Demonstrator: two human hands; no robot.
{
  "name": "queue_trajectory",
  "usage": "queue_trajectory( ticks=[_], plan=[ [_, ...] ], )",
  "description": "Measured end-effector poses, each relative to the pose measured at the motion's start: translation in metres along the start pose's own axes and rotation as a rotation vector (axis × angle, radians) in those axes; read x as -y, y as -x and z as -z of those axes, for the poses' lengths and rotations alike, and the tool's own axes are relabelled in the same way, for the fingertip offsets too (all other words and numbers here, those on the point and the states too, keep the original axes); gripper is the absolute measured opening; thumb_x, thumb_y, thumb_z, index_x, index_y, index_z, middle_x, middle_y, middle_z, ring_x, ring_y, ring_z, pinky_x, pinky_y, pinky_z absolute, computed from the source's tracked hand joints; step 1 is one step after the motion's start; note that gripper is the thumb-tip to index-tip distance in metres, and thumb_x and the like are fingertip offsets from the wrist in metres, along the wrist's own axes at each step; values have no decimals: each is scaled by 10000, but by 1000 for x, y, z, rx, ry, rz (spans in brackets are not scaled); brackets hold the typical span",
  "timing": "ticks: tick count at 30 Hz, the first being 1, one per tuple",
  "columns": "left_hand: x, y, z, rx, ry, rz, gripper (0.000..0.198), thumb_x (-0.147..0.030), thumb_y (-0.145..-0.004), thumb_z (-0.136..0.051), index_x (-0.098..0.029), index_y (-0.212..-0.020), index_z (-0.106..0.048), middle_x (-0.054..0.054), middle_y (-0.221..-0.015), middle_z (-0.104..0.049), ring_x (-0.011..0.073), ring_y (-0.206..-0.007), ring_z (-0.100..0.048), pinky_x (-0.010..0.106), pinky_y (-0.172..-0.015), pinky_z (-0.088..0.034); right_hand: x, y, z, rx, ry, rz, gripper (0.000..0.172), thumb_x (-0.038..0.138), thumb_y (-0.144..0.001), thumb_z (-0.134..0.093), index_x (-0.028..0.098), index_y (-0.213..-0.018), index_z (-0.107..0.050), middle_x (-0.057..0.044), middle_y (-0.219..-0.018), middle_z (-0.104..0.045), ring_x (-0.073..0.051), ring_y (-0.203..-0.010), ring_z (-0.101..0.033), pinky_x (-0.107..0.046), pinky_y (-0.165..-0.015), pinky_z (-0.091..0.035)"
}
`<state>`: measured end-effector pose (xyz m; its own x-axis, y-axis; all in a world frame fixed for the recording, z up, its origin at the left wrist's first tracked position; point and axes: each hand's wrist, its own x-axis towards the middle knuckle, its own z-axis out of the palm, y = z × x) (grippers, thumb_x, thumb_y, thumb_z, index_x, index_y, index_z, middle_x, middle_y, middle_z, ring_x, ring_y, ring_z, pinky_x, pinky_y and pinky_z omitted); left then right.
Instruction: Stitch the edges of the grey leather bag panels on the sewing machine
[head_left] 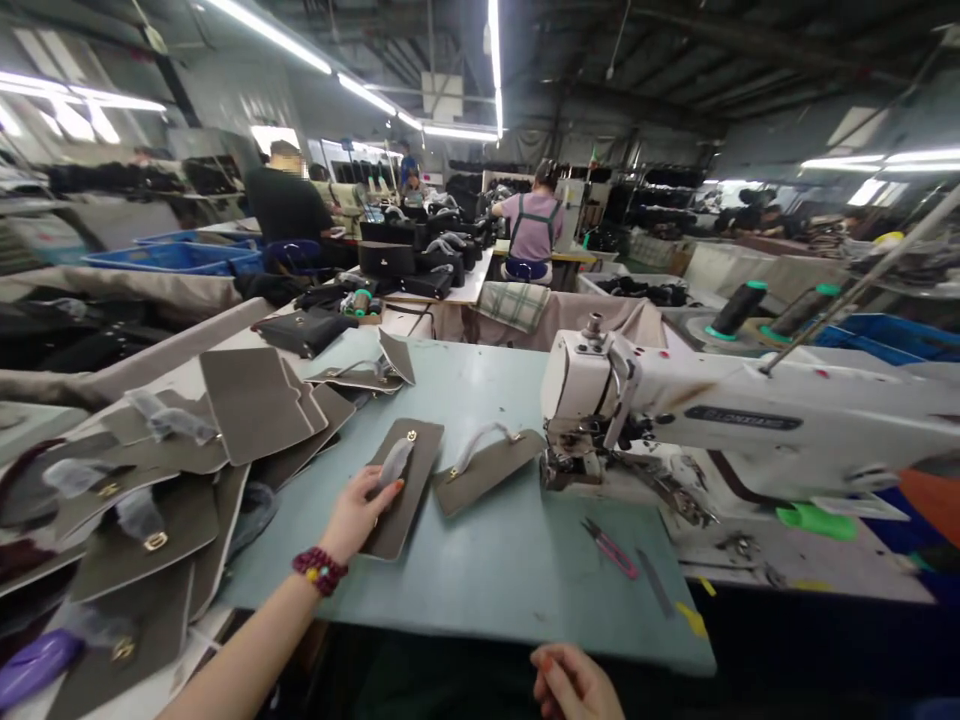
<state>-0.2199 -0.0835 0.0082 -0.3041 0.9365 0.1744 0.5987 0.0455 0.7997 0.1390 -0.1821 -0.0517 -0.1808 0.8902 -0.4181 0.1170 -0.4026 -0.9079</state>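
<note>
My left hand point(367, 508), with a dark red bead bracelet point(320, 570) at the wrist, is closed on the plastic-wrapped handle of a grey-brown bag panel point(401, 520). That panel lies flat on the pale green work table point(480, 575), and a gold fitting shows at the handle's far end. To its right rests a second bag panel point(491, 470) with a wrapped handle, close to the sewing machine point(592, 390). My right hand point(574, 685) hangs before the table's front edge, fingers loosely curled, nothing visible in them.
Several more bag panels point(259, 405) are piled on the left, by a purple object point(37, 668). Pink-handled thread snips point(611, 550) and a thin metal strip point(656, 582) lie right of centre. Thread cones point(739, 308) stand behind the machine. Co-workers point(534, 225) sit farther back.
</note>
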Motion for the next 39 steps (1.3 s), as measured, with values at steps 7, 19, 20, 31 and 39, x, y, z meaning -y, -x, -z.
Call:
queue_trajectory(
  ticks=[7,19,20,31,39],
  plan=[
    [-83,78,-11,-316,227,-7,265,-456,-866,-632,-245,-970,-754,44,-1210,-582,240,-1183,-532,345,-1047,-391,70,-7,-39,231,-143,214,620,645,-807,-653,148,-1175,-611,-182,-1164,-672,-240,-928,-664,-303,-666,-532],
    [-146,150,-84,-189,676,262,331,-482,-798,-707,-288,-1065,-737,15,-1416,-508,287,-1394,-383,428,-1206,-238,105,16,-24,1,-432,302,331,422,-811,-750,144,-960,-650,-34,-804,-710,-140,-678,-636,-224,-617,-511],
    [-145,154,-89,-175,727,298,349,-488,-775,-727,-267,-1046,-740,25,-1411,-528,299,-1395,-385,437,-1209,-232,106,17,-18,-8,-452,313,317,412,-813,-750,147,-958,-655,-33,-807,-716,-145,-694,-647,-233,-646,-517],
    [-126,177,-105,13,810,583,535,-542,-736,-745,-231,-1166,-675,41,-1417,-580,294,-1365,-460,297,-984,-530,105,25,7,-20,-313,319,380,493,-854,-682,120,-893,-741,-39,-758,-680,-161,-688,-593,-249,-656,-468],
    [-116,204,-119,50,646,441,588,-559,-749,-713,-267,-1250,-619,53,-1435,-558,328,-1351,-475,404,-1086,-461,95,18,19,-129,-259,272,413,538,-858,-661,131,-844,-729,-25,-725,-637,-158,-682,-559,-244,-662,-453]
  ],
)
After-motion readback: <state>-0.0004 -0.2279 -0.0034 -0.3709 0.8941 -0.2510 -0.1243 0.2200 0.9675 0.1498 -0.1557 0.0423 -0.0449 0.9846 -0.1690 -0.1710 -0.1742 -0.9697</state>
